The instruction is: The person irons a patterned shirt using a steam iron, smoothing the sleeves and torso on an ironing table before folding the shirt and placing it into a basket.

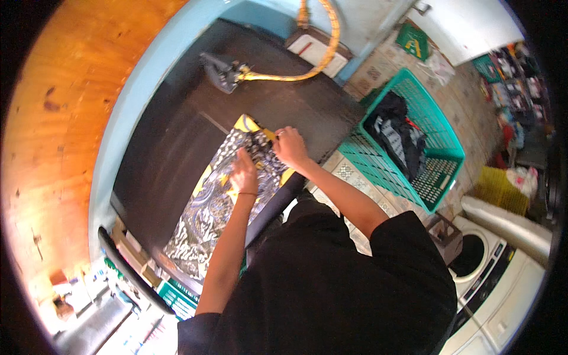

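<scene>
A patterned cloth [213, 217] in black, white, grey and yellow lies lengthwise on a dark padded ironing table [155, 177]. My left hand [245, 173], a thin band at its wrist, is over the middle of the cloth with its fingers extended; motion blurs it, and whether it touches the fabric is unclear. At the cloth's far right edge, near a yellow corner, my right hand [290, 148] has its fingers curled onto the fabric. Beyond both hands a dark clothes iron [222, 73] rests on the table, trailing a yellow-wrapped cord [288, 77].
Right of the table stands a green plastic laundry basket [437, 120] holding dark clothes [395, 128]. A white front-loading washing machine [479, 253] is at the lower right. A wooden panel [53, 133] borders the left side. A flat white-topped box [317, 53] sits at the table's far edge.
</scene>
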Demonstrator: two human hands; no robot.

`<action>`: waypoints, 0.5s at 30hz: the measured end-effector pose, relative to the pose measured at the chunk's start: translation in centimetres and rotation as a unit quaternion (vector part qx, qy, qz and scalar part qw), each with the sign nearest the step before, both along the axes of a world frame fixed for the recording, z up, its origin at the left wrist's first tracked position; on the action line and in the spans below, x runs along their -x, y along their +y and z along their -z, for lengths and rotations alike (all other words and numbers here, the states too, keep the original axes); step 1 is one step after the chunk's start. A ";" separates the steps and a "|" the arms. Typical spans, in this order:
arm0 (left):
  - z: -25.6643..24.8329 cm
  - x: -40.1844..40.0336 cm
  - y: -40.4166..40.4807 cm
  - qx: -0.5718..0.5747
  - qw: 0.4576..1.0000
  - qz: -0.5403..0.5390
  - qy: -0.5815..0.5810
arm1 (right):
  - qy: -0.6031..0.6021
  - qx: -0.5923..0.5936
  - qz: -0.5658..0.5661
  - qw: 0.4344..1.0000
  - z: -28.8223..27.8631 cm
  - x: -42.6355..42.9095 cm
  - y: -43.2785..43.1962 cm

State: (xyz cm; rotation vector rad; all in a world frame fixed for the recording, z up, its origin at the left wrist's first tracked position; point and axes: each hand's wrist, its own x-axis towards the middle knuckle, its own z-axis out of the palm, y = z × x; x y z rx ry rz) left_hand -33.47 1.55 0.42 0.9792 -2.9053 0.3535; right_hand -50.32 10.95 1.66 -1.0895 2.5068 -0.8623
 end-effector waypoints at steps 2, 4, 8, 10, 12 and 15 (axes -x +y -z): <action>-0.4 0.6 0.5 -0.023 0.999 0.004 -0.022 | -0.015 -0.010 -0.016 1.000 -0.9 -0.3 -0.4; -1.2 1.0 1.5 -0.111 0.992 -0.046 -0.032 | -0.063 -0.087 0.047 0.993 -2.1 -0.5 -0.7; -2.7 1.6 3.5 -0.209 0.968 -0.136 0.032 | 0.010 -0.192 0.030 0.981 -3.9 -1.6 -1.4; -2.6 1.6 4.0 -0.287 0.941 -0.153 0.094 | 0.005 -0.184 0.020 0.983 -4.0 -1.8 -1.7; -1.8 1.5 4.3 -0.316 0.928 -0.149 0.129 | -0.029 -0.197 0.011 0.980 -3.6 -1.7 -2.1; 0.0 1.5 4.8 -0.321 0.921 -0.154 0.157 | -0.053 -0.222 -0.003 0.974 -2.6 -1.3 -2.5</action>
